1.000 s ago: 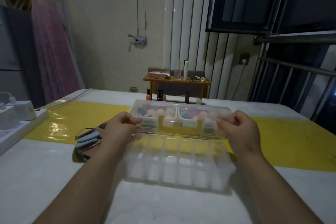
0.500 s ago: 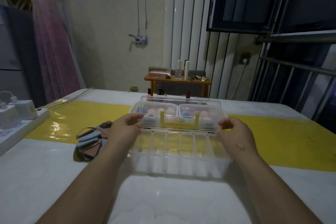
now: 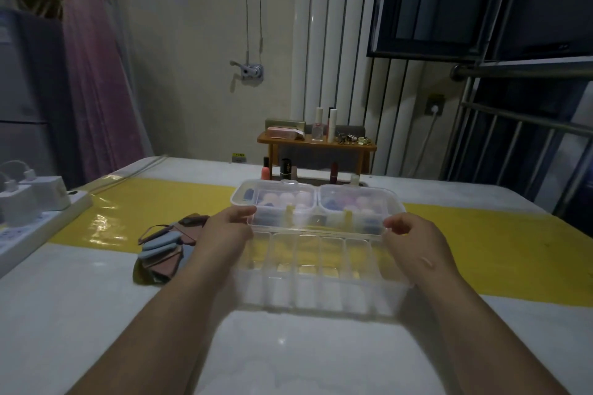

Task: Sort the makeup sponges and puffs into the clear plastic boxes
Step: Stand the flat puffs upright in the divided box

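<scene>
Now gripping a lidded clear box [image 3: 317,202] by its two short ends. Left hand [image 3: 221,234] at the left end, thumb and fingers curled, pinching the lower rim. Right hand [image 3: 417,244] at the right end, fingers curled in against the corner, thumb hidden behind the knuckles.

Inside the box, between the hands and slightly beyond the fingertips, two compartments side by side, packed with rounded sponges [image 3: 285,200] in pink, peach, blue and purple. Midway between the hands, at the near wall of that box, two yellow handle posts [image 3: 289,210], upright.

Just nearer than the fingertips, spanning the gap between both wrists, a divided clear tray [image 3: 321,282] with a row of narrow cells, resting on the white table [image 3: 288,356]. Touching the lidded box or merely under its near edge: cannot tell.

Outward of the left hand, just beside the wrist, a loose pile of flat pads [image 3: 160,248], blue and brown, with straps. Beyond both hands, a yellow strip [image 3: 154,202] across the table. Well apart to the left of the left hand, a white power strip [image 3: 48,221] with chargers plugged in.
</scene>
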